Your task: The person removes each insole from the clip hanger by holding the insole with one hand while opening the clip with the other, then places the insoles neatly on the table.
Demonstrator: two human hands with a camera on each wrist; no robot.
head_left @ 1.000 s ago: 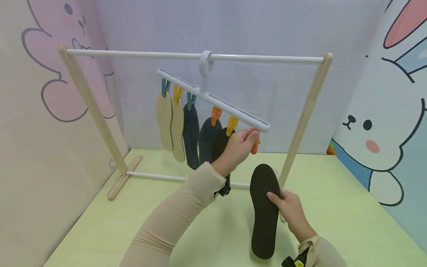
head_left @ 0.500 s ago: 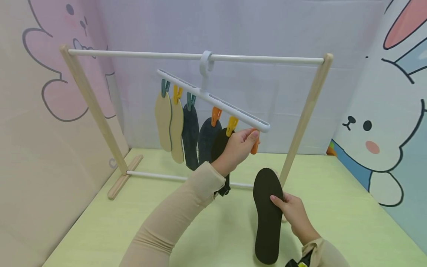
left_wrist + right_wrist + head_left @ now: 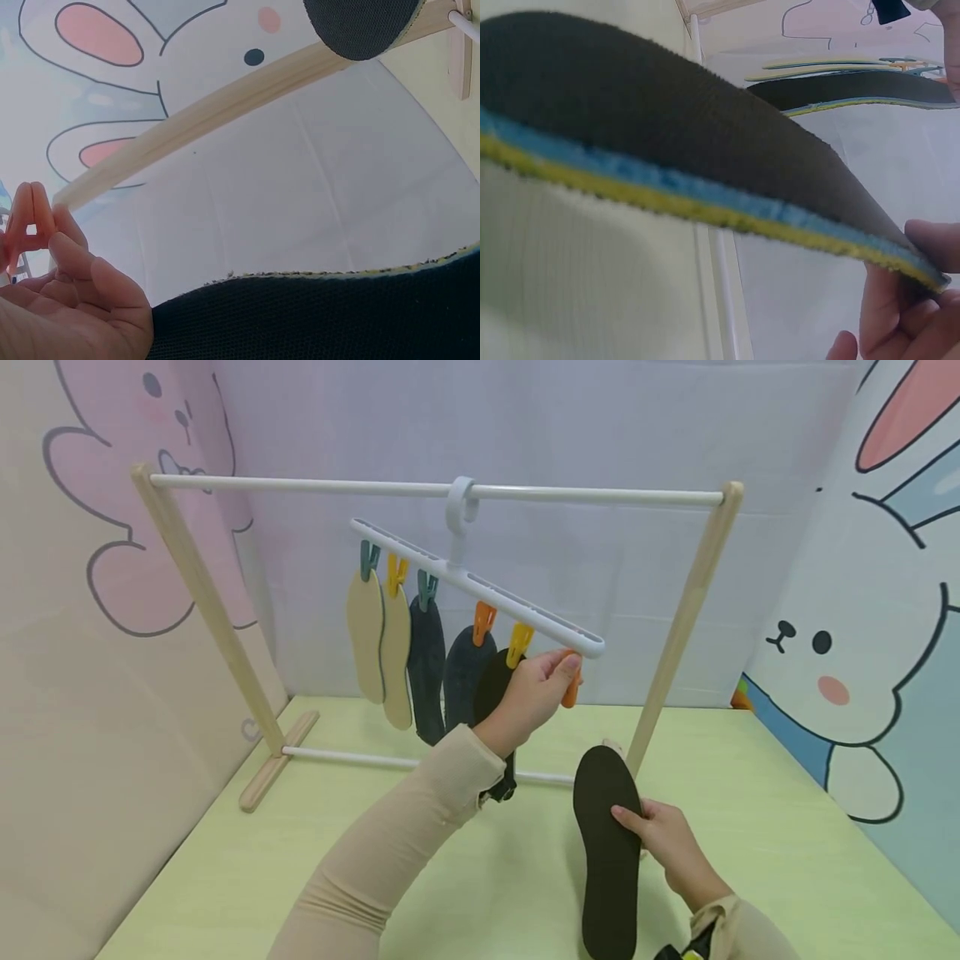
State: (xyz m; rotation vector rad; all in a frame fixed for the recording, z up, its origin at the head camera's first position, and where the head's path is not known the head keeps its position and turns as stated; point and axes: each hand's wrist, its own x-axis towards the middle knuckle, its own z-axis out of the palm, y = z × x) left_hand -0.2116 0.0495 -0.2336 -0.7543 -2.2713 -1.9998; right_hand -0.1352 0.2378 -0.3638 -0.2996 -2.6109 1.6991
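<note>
My left hand (image 3: 532,689) pinches an orange clothespin (image 3: 572,687) at the low right end of a white clip hanger (image 3: 517,608). In the left wrist view that clothespin (image 3: 31,217) sits between thumb and fingers, nothing in its jaws. My right hand (image 3: 667,839) holds a black insole (image 3: 609,843) by its edge, thumb on its face, upright below the hanger's right end. Blue and yellow layers show along the insole's edge (image 3: 667,191) in the right wrist view. Another black insole (image 3: 495,681) hangs from a yellow clothespin (image 3: 520,643), partly hidden behind my left hand.
A tilted hanger hooks over the white rod (image 3: 315,485) of a wooden-legged rack (image 3: 686,618). Two cream insoles (image 3: 365,635) and two dark blue ones (image 3: 426,672) hang from its left and middle clothespins. The rack stands on a pale green table (image 3: 750,793) before printed walls.
My right hand has lowered the insole and shifted it slightly right, away from the hanger. My left hand keeps its pinch on the orange clothespin.
</note>
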